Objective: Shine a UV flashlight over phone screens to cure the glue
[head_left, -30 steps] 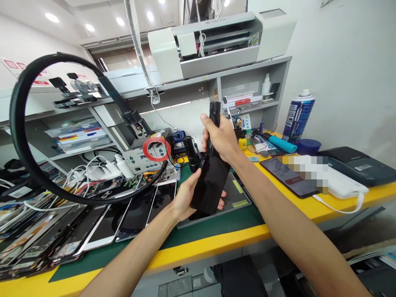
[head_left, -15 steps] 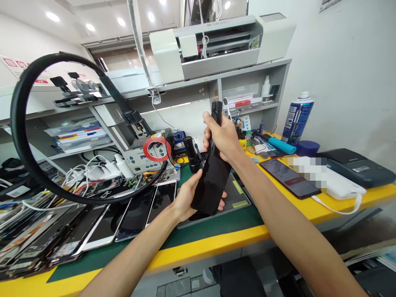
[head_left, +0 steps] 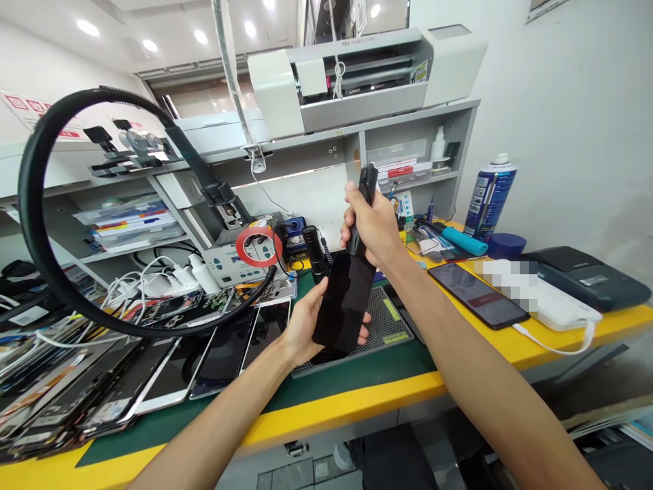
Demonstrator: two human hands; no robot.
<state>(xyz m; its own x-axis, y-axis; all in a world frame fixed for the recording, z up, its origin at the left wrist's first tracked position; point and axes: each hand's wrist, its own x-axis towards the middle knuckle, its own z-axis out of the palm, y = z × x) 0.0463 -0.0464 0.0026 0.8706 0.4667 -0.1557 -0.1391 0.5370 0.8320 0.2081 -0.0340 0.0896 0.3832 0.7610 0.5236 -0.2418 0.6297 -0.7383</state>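
My left hand (head_left: 306, 323) is wrapped round a dark, glossy phone-like panel (head_left: 344, 299), thumb at its left edge and fingertips showing at its right. Above it, my right hand (head_left: 375, 224) grips a black handheld tool (head_left: 368, 178) that looks like a flashlight; its lower end meets or overlaps the panel's upper edge. Behind the panel, a black cylindrical flashlight (head_left: 315, 252) stands on the bench. Beneath my hands lies a grey perforated mat (head_left: 380, 327), partly hidden by the panel.
Tablets and screens (head_left: 168, 374) lie at the left under a black hose loop (head_left: 30, 197). A red tape roll (head_left: 258, 246) sits before a control box. At the right are a phone (head_left: 479, 292), a white power bank (head_left: 556, 303) and a blue spray can (head_left: 490, 197).
My right hand and the black tool have moved slightly to the right. The panel in my left hand has tilted a little and shifted slightly left.
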